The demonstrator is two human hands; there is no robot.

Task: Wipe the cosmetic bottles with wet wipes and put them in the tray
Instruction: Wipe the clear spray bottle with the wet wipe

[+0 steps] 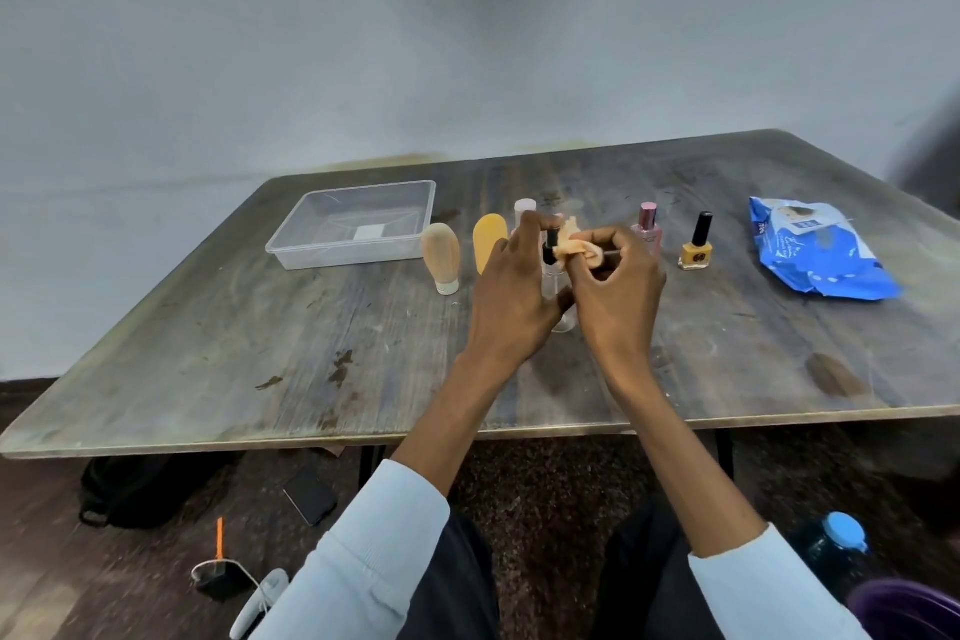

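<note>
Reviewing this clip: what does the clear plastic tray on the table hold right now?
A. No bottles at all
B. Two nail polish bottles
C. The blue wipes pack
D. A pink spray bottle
A: the clear tray shows only its bare floor with a pale square patch, while the yellow nail polish and the blue wipes pack sit on the table to its right.

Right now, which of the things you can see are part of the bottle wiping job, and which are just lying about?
Part of the job:
clear bottle gripped by left hand
wipe held by right hand
tray
wipes pack
beige tube
yellow tube
pink bottle
yellow polish bottle

Lying about:
phone
black bag
blue-capped bottle
</note>
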